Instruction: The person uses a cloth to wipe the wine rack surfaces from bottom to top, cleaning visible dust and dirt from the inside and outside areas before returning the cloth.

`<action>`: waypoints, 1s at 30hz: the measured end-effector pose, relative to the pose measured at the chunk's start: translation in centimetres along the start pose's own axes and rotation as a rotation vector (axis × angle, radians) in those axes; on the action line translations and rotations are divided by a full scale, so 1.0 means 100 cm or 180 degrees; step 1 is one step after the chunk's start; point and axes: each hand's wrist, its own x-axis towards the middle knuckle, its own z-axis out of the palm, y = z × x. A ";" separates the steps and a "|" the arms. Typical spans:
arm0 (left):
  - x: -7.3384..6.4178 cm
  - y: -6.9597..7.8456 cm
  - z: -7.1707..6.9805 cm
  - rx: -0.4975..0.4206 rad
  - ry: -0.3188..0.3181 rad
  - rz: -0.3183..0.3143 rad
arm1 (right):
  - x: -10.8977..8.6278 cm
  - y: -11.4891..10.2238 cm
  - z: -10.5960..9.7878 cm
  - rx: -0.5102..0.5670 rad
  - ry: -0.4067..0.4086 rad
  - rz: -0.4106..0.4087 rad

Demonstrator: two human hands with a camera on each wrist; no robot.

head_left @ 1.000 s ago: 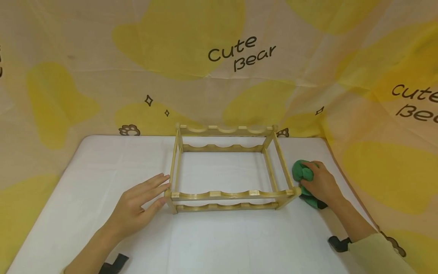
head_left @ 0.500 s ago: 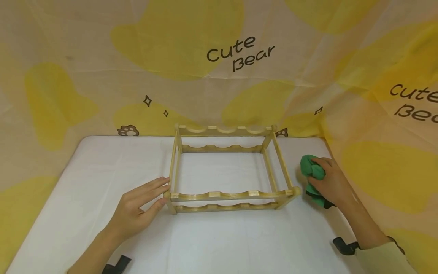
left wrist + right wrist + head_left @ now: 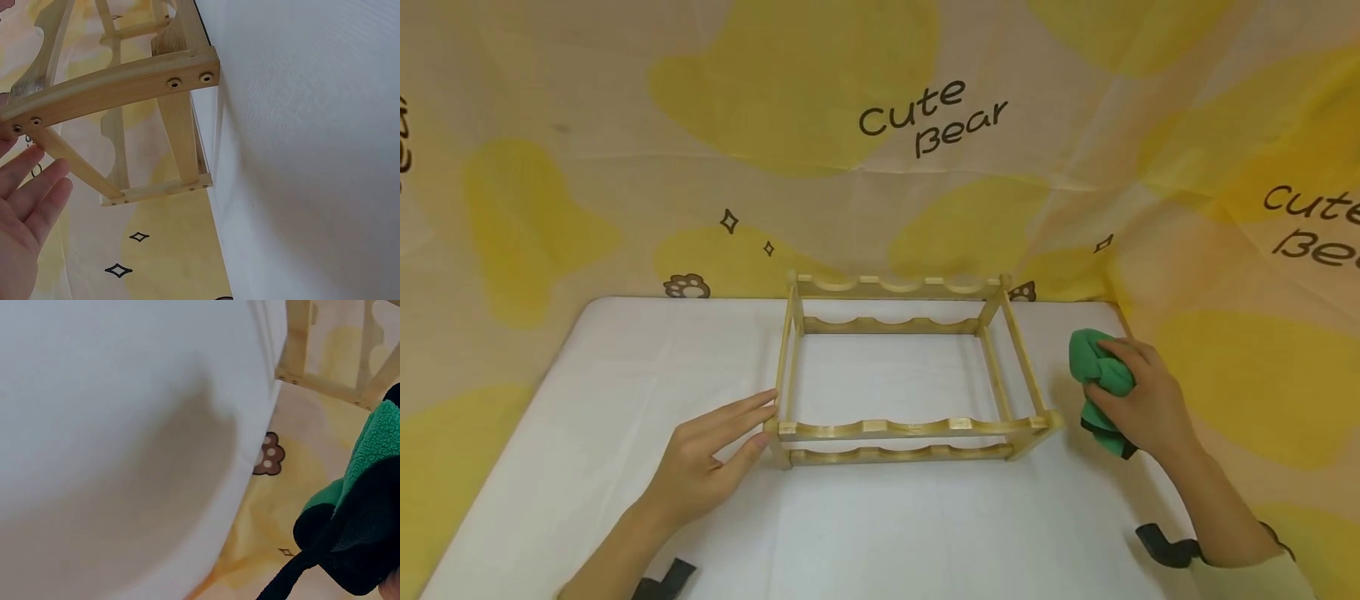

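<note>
A light wooden rack (image 3: 913, 429) with scalloped rails stands on the white table in the head view. My left hand (image 3: 707, 467) rests its extended fingertips on the rack's near left corner. The left wrist view shows those loosely spread fingers (image 3: 47, 203) beside the rack's end piece (image 3: 112, 87), which has metal screws. To the right of the rack, my right hand (image 3: 1157, 408) grips a bunched green cloth (image 3: 1093, 358) with dark edging. Up close in the right wrist view, the cloth (image 3: 378, 437) shows fuzzy green pile and black parts; most of the hand is out of frame.
The white tabletop (image 3: 865, 533) extends around the rack, with a shadow below the right hand. Yellow and beige printed fabric (image 3: 820, 100) hangs behind and along the sides. Black pieces (image 3: 1165, 546) sit by each wrist.
My right hand has moved right, away from the rack, carrying the green cloth with it. The left hand and the rack stay where they were.
</note>
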 end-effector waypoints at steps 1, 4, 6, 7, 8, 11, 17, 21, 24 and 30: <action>0.000 0.000 0.000 -0.0007 0.0004 -0.0003 | -0.001 -0.002 -0.001 0.0002 0.0028 -0.0019; 0.000 0.000 0.002 -0.0013 0.0016 0.0004 | -0.003 -0.010 -0.007 0.0038 0.0127 -0.0091; 0.000 0.000 0.003 -0.0008 0.0020 0.0017 | -0.006 -0.014 -0.010 0.0046 0.0213 -0.0152; 0.000 0.000 0.004 0.0000 0.0021 0.0023 | -0.007 -0.015 -0.011 0.0068 0.0263 -0.0200; 0.000 0.000 0.004 0.0014 0.0027 0.0028 | -0.007 -0.017 -0.012 0.0091 0.0308 -0.0252; 0.000 0.001 0.003 0.0031 0.0051 0.0050 | -0.009 -0.022 -0.014 0.0132 0.0452 -0.0418; 0.000 0.001 0.002 -0.0004 0.0118 0.0152 | -0.013 -0.036 -0.018 0.0236 0.0626 -0.0742; 0.001 0.002 0.004 -0.0004 0.0143 0.0226 | -0.017 -0.044 -0.019 0.0323 0.0747 -0.0957; 0.001 0.002 0.004 0.0016 0.0170 0.0245 | -0.019 -0.051 -0.017 0.0374 0.0843 -0.1135; 0.000 0.003 0.005 0.0021 0.0187 0.0241 | -0.026 -0.063 -0.013 0.0471 0.0916 -0.1602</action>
